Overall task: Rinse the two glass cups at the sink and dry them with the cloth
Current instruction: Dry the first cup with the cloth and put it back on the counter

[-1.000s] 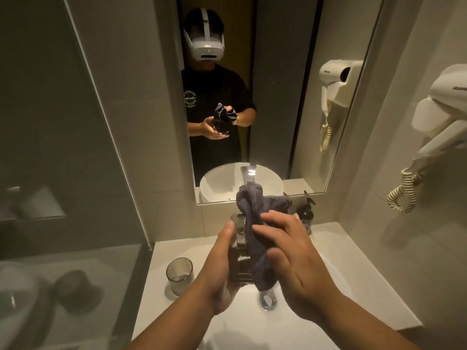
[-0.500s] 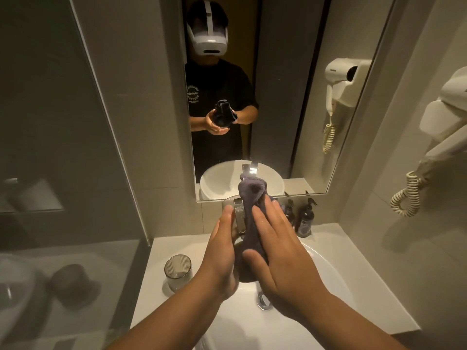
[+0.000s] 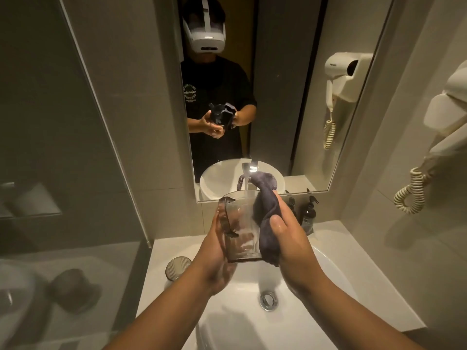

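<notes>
White sink [image 3: 326,271] fills lower centre; bottles [image 3: 308,215] stand mid-right. Left hand [image 3: 214,258] grips a cup [image 3: 240,231], right hand [image 3: 288,238] presses cloth [image 3: 267,223] against it. Second cup [image 3: 177,267] sits lower left.

second cup [image 3: 177,267] half hidden behind left forearm, hair dryer [image 3: 452,117] cut by right edge

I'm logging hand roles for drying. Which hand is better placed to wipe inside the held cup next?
Right. The right hand already grips the cloth against the cup's side, while the left hand holds the cup.
</notes>
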A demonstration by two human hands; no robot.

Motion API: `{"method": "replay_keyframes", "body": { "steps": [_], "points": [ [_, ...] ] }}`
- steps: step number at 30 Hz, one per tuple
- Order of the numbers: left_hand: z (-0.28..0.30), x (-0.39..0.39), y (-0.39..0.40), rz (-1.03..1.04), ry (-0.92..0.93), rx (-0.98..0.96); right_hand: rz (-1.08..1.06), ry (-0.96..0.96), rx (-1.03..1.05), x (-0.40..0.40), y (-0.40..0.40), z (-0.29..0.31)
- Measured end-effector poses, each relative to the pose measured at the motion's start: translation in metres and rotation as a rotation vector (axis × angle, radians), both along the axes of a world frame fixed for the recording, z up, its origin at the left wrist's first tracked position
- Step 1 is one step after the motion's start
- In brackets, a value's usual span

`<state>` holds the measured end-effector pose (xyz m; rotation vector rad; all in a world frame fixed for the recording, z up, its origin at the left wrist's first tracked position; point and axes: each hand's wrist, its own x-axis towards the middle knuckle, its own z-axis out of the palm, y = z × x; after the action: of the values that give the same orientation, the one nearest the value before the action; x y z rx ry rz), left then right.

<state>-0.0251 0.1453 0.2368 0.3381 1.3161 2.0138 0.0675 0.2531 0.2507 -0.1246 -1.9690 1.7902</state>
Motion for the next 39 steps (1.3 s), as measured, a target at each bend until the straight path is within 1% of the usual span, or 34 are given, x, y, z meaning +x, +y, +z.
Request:
{"method": "replay_keyframes", "body": {
  "steps": [1,2,3,6,7,8,10,11,12,14,15,16,17,20,21,22,23,25,27,28,29,30,31,34,36,39],
  "points": [
    [0.001,-0.002,0.002,0.081,0.087,-0.100,-0.042,-0.013,0.044,0.001,0.000,0.001],
    [0.004,-0.003,0.002,0.139,0.139,-0.147,-0.088,-0.019,0.111,0.002,0.001,0.002],
    [0.007,-0.002,0.000,0.154,0.146,-0.144,-0.127,-0.027,0.207,0.004,0.001,0.004],
    [0.027,0.003,-0.010,-0.003,0.019,0.015,-0.217,-0.048,0.499,0.006,0.006,0.009],
    [0.032,0.005,-0.012,-0.032,0.012,0.053,-0.233,-0.058,0.556,0.007,0.008,0.010],
    [0.035,0.007,-0.013,-0.051,0.049,0.057,-0.249,-0.066,0.590,0.008,0.009,0.011],
    [0.033,0.010,-0.007,-0.023,0.163,-0.003,-0.280,-0.068,0.656,0.008,0.006,0.010],
    [0.032,0.012,-0.003,0.016,0.175,-0.025,-0.287,-0.063,0.699,0.008,0.003,0.009],
    [0.032,0.014,0.000,0.063,0.164,-0.028,-0.296,-0.044,0.749,0.008,-0.002,0.008],
    [0.029,0.016,0.002,0.123,0.121,0.029,-0.310,0.019,0.822,0.009,-0.008,0.007],
    [0.029,0.016,0.002,0.119,0.091,0.066,-0.303,0.055,0.802,0.010,-0.007,0.007],
    [0.030,0.015,0.002,0.099,0.060,0.088,-0.275,0.083,0.716,0.010,-0.005,0.008],
    [0.029,0.014,0.001,0.070,0.021,0.108,-0.219,0.096,0.568,0.011,-0.002,0.010],
    [0.028,0.010,-0.002,0.011,-0.086,0.096,0.036,0.141,-0.008,0.014,0.005,0.017],
    [0.027,0.008,-0.002,-0.004,-0.111,0.087,0.089,0.139,-0.156,0.014,0.006,0.020],
    [0.027,0.006,-0.001,-0.005,-0.122,0.070,0.102,0.133,-0.219,0.014,0.006,0.021],
    [0.027,0.006,0.000,0.018,-0.109,0.052,0.088,0.126,-0.208,0.013,0.005,0.021],
    [0.028,0.006,0.006,0.156,-0.004,-0.033,-0.019,0.110,-0.071,0.011,0.004,0.017],
    [0.029,0.004,0.011,0.386,0.188,-0.169,-0.122,0.121,0.057,0.011,0.003,0.014],
    [0.031,0.003,0.011,0.466,0.296,-0.213,-0.157,0.139,0.102,0.012,0.004,0.014],
    [0.032,0.004,0.010,0.495,0.390,-0.232,-0.186,0.151,0.147,0.013,0.005,0.015],
    [0.033,0.006,0.008,0.478,0.450,-0.232,-0.206,0.152,0.198,0.015,0.005,0.017],
    [0.035,0.007,0.007,0.414,0.460,-0.206,-0.221,0.145,0.260,0.016,0.006,0.018],
    [0.037,0.013,0.005,0.068,0.387,-0.135,-0.289,0.124,0.514,0.021,0.004,0.017],
    [0.038,0.017,0.007,-0.013,0.361,-0.084,-0.328,0.160,0.617,0.022,0.000,0.015],
    [0.042,0.019,0.010,-0.061,0.258,0.027,-0.340,0.229,0.729,0.024,-0.007,0.013]
  ]
}}
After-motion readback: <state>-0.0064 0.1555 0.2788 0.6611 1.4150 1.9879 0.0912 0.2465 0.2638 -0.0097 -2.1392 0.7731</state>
